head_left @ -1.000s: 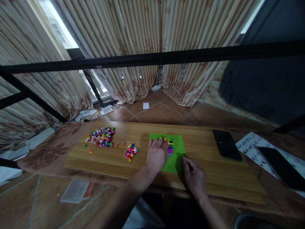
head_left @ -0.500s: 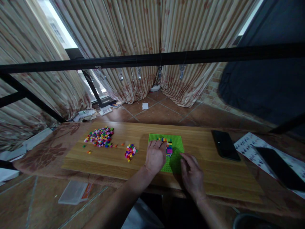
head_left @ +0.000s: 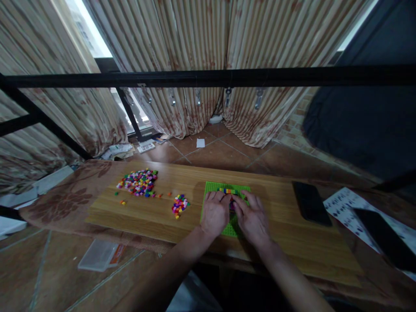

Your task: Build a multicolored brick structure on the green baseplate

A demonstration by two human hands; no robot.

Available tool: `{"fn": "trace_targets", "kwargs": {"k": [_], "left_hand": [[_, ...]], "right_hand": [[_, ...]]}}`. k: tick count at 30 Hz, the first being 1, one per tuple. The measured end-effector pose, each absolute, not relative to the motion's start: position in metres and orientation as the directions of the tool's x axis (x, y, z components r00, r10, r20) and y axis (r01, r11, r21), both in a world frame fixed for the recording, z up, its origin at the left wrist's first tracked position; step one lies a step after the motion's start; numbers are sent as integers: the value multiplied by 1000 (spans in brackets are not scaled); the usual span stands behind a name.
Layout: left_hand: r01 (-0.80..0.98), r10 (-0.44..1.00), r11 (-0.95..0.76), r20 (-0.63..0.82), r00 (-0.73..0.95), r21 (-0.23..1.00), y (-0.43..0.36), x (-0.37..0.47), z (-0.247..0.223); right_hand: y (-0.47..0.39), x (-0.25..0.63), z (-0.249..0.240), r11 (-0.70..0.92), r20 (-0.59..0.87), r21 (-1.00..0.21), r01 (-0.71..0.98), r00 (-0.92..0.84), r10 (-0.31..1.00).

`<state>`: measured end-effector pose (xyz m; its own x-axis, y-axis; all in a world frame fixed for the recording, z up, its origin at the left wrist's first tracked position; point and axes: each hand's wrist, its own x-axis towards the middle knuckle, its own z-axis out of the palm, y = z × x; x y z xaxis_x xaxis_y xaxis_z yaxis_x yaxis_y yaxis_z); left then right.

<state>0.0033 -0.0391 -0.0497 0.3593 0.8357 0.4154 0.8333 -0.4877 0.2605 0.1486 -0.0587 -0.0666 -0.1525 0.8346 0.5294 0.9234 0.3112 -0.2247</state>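
Note:
A green studded baseplate point(head_left: 231, 229) lies on the wooden board, with small coloured bricks point(head_left: 227, 191) built up on its upper middle part. My left hand point(head_left: 215, 214) rests over the plate's left side, fingers bent and closed, their tips at the bricks. From the right, my right hand point(head_left: 254, 219) reaches over the plate with thumb and index finger closed at the same spot. The fingertips of both hands almost meet there. What they hold, if anything, is too small and covered to make out. Most of the built bricks are hidden behind the hands.
Left of the plate lies a small brick pile point(head_left: 180, 205), and farther left a larger pile point(head_left: 139, 183) with a few strays. A black phone point(head_left: 311, 203) lies on the board's right. Beyond it are a printed sheet point(head_left: 346, 212) and another dark flat device point(head_left: 385, 236).
My right hand has moved left and up from the plate's right edge onto the bricks, meeting my left hand. My left hand stays over the plate. The view has shifted slightly.

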Motion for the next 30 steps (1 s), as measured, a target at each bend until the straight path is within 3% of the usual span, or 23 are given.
{"fn": "trace_targets", "kwargs": {"k": [7,15,20,25,30], "left_hand": [[826,844,-482,408,348,292,-39,3,-50],[832,845,-477,408,346,284,-40,4,-49],[835,853,-442,442,277,329,-47,-8,-44],[831,875,-331,475,93,447,-60,-52,-49],[818,892,-177,441,-101,547,-74,-113,-69]], "right_hand": [[-59,151,-60,297,488,-24,955,-248,837],[-57,150,-57,321,440,43,946,-307,844],[-57,152,-56,342,469,-30,939,-289,835],[-65,157,-53,328,578,-156,932,-183,795],[-95,149,-63,416,623,-278,866,-167,764]]}}
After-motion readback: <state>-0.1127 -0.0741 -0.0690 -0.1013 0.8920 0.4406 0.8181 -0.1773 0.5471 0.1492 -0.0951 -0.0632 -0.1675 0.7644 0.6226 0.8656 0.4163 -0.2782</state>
